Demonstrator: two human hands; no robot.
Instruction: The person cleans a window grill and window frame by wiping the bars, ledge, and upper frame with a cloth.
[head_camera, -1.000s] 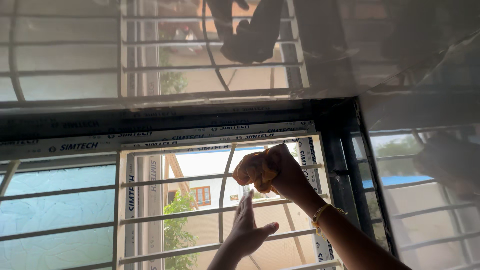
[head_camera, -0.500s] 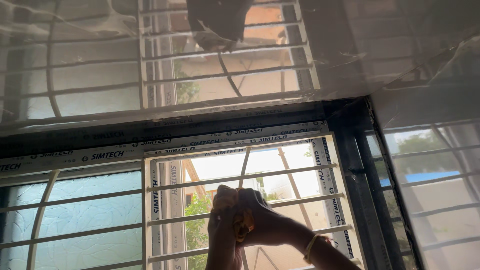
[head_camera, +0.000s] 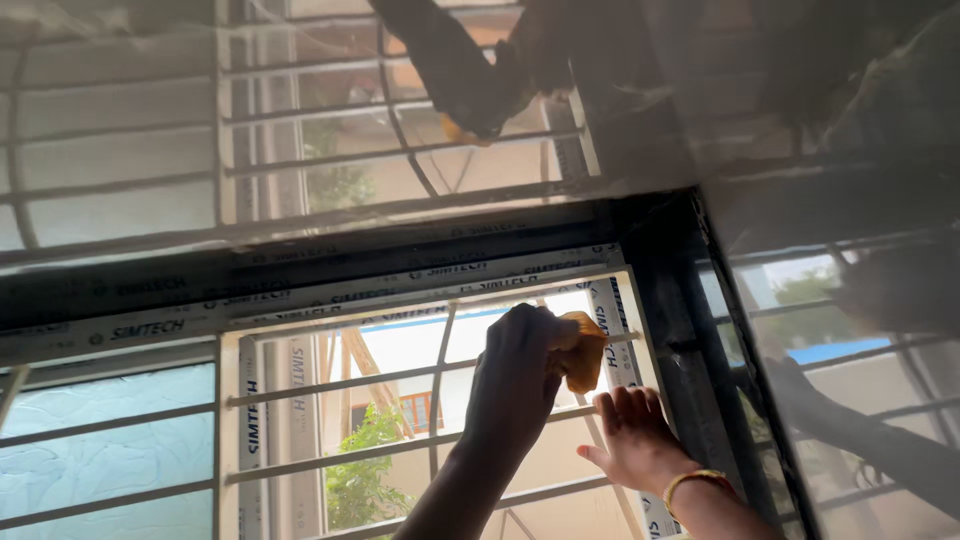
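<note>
My left hand (head_camera: 515, 375) is raised against the clear window pane (head_camera: 400, 350) and grips a crumpled orange cloth (head_camera: 581, 352), pressing it near the pane's upper right corner. My right hand (head_camera: 630, 440), with a yellow bangle on the wrist, lies just below the cloth. Its fingers are spread flat against the glass by the frame strip (head_camera: 612, 330). White horizontal grill bars (head_camera: 330, 385) run behind the pane.
A dark frame post (head_camera: 670, 320) stands right of the pane, with another barred pane (head_camera: 840, 330) beyond it. A frosted patterned pane (head_camera: 100, 440) fills the left. A glossy surface (head_camera: 300, 130) overhead mirrors the grill and my arms. A tree and buildings show outside.
The orange cloth has passed from my right hand to my left. My left hand rose with it to the pane's upper right, and my right hand dropped flat onto the glass below.
</note>
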